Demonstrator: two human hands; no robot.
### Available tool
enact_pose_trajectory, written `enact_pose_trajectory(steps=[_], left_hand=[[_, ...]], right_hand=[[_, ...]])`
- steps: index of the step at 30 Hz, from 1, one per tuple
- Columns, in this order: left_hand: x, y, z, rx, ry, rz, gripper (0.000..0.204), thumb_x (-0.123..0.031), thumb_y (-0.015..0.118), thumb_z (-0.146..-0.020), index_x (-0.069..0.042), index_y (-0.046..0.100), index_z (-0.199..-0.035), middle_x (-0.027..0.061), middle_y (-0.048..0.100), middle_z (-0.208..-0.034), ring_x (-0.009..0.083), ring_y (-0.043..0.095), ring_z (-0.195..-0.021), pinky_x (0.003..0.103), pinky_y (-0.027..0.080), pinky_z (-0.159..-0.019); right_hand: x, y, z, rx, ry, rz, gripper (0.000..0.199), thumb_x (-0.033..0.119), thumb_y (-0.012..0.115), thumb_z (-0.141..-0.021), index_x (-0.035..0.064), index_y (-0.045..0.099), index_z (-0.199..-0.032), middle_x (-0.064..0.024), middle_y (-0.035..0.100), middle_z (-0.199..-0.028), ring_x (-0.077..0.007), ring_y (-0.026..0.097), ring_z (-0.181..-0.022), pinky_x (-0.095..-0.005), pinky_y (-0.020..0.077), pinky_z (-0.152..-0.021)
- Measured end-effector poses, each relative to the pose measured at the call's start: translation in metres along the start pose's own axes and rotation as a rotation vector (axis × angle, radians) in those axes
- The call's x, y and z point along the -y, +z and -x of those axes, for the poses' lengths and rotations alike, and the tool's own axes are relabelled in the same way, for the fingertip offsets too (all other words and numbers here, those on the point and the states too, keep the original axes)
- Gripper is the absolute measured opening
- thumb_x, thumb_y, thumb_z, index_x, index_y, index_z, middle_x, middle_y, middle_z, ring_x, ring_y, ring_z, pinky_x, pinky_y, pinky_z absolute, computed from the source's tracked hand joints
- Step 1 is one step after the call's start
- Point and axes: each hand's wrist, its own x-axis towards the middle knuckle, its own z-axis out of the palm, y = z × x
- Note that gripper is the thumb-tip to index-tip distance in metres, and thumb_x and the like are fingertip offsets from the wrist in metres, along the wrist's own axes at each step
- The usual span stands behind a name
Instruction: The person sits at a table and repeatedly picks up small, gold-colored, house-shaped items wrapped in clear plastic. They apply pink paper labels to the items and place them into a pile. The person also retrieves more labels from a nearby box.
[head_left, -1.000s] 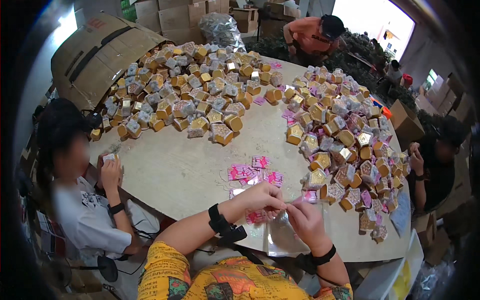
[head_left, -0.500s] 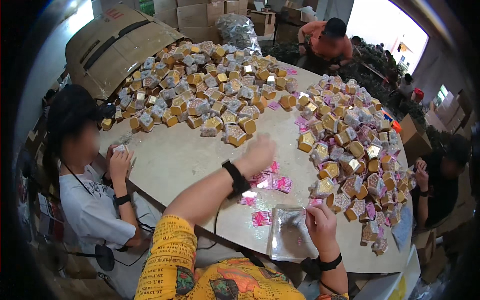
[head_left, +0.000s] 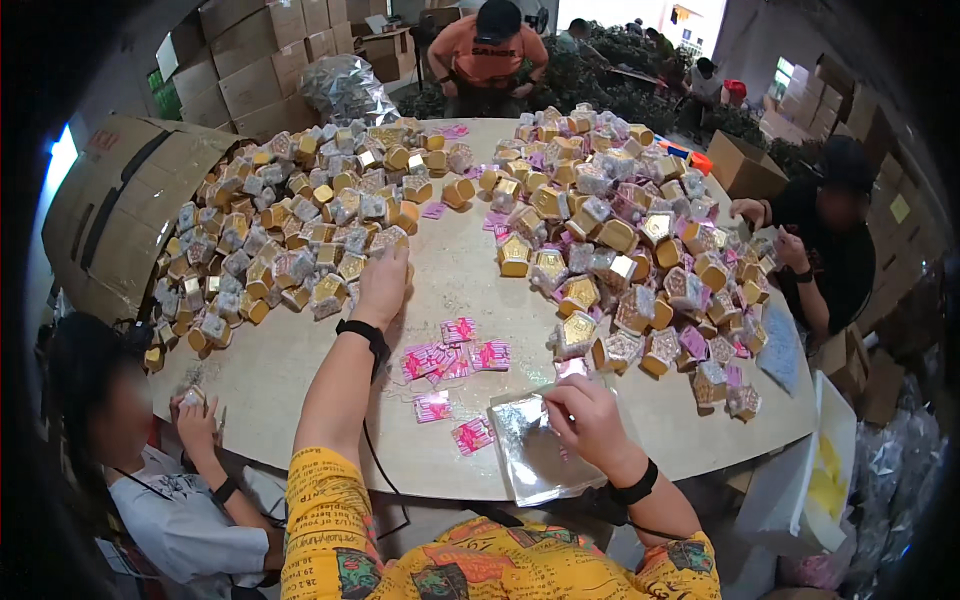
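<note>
Gold boxes (head_left: 300,250) now meet the farther-reaching left hand (head_left: 383,285), fingers unclear; right hand (head_left: 585,420) still pinches the clear bag (head_left: 535,455).

We see large round table (head_left: 300,400), pale beige top, filling middle of view. Stacked brown cardboard cartons (head_left: 250,75) line left wall; one big flattened carton (head_left: 120,210) leans at table's left edge. Open cardboard box (head_left: 745,165) sits at far right of table. Bright daylight enters through doorway (head_left: 655,15) at far end; second bright patch glows low at left (head_left: 62,160). Right side dim, more boxes (head_left: 815,95) stacked there.
</note>
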Motion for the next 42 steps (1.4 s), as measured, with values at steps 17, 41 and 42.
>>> enact_pose_trajectory(steps=[17,41,42], left_hand=[[-0.107,-0.068,0.070,0.444,-0.785,2.006,0.036,-0.039,0.057,-0.093,-0.008,0.061,-0.111,0.0086,0.066,-0.092,0.0174,0.063,-0.077,0.032,0.051,-0.064],[-0.107,-0.060,0.073,0.458,-0.812,2.046,0.037,-0.039,0.058,-0.093,-0.008,0.060,-0.113,0.0070,0.067,-0.093,0.0160,0.063,-0.077,0.031,0.052,-0.065],[-0.108,-0.060,0.073,0.457,-0.819,2.044,0.037,-0.039,0.058,-0.093,-0.008,0.060,-0.113,0.0069,0.067,-0.093,0.0159,0.063,-0.077,0.031,0.052,-0.064]], right_hand=[[-0.006,0.020,-0.070,-0.143,-0.032,-0.054,0.005,0.002,0.064,-0.081,-0.0011,0.060,-0.081,-0.0093,0.054,-0.071,-0.0188,0.053,-0.056,-0.0294,0.0409,-0.051],[-0.009,0.019,-0.075,-0.102,-0.054,0.036,0.005,0.000,0.064,-0.077,-0.0006,0.060,-0.079,-0.0114,0.056,-0.072,-0.0247,0.057,-0.059,-0.0324,0.0445,-0.053],[-0.009,0.019,-0.075,-0.100,-0.055,0.044,0.005,0.000,0.064,-0.077,-0.0006,0.060,-0.078,-0.0114,0.056,-0.072,-0.0248,0.057,-0.059,-0.0324,0.0446,-0.053]])
